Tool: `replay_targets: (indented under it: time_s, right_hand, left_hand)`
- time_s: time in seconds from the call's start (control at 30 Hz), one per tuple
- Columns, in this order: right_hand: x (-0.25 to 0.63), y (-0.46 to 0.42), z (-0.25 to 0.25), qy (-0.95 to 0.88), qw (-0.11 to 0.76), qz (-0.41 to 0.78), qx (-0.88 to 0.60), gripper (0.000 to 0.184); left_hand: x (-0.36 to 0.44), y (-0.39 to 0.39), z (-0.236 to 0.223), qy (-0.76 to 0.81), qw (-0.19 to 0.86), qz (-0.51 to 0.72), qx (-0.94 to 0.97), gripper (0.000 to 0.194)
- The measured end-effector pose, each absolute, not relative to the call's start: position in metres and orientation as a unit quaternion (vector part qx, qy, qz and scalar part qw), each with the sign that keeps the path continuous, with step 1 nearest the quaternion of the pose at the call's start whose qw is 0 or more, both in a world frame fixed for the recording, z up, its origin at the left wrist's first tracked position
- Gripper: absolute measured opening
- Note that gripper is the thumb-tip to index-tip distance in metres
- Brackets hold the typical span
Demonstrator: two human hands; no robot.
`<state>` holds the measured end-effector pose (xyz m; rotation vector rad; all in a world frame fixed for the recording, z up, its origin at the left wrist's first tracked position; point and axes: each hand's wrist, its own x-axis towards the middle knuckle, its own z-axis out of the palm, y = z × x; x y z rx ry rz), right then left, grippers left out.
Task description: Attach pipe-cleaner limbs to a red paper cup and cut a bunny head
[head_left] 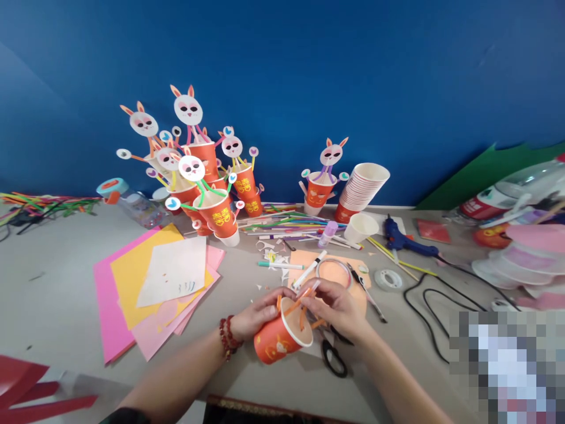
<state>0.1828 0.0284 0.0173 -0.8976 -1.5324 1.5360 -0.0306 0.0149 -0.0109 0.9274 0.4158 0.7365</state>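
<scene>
A red paper cup [276,343] with gold print lies tilted over the table, its open mouth facing right. My left hand [262,311], with a red bead bracelet at the wrist, is closed around the cup's far side. At the cup's mouth, my right hand [333,307] pinches an orange pipe cleaner [302,318] beside a pale stick [314,287]. More orange ends stick out around the rim. The exact grip of the right fingertips is partly hidden. Black-handled scissors [334,359] lie under the right hand, partly covered.
Finished rabbit cups [216,215] stand back left, another rabbit cup [318,188] beside stacked cups [362,185]. A blue glue gun [408,242] with black cable lies right. Coloured paper [123,294] is spread left. Markers, a tape roll [388,279] and a craft knife [369,294] lie beyond my hands.
</scene>
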Motion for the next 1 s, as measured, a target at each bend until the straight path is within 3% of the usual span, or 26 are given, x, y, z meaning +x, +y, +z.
replay_targets:
  time_s: [0.6,0.83,1.0]
  right_hand:
    - [0.180,0.029,0.025,-0.596,0.411,0.602,-0.337,0.022]
    - [0.185,0.032,0.024,-0.579,0.447,0.636,-0.247,0.042]
    - [0.187,0.035,0.028,-0.596,0.405,0.672,-0.170,0.055]
  left_hand:
    - [-0.030,0.011,-0.016,0.197,0.823,0.365,0.389,0.049]
    - [-0.027,0.010,-0.013,0.169,0.840,0.387,0.341,0.063]
    - [-0.028,0.010,-0.012,0.153,0.851,0.410,0.292,0.070]
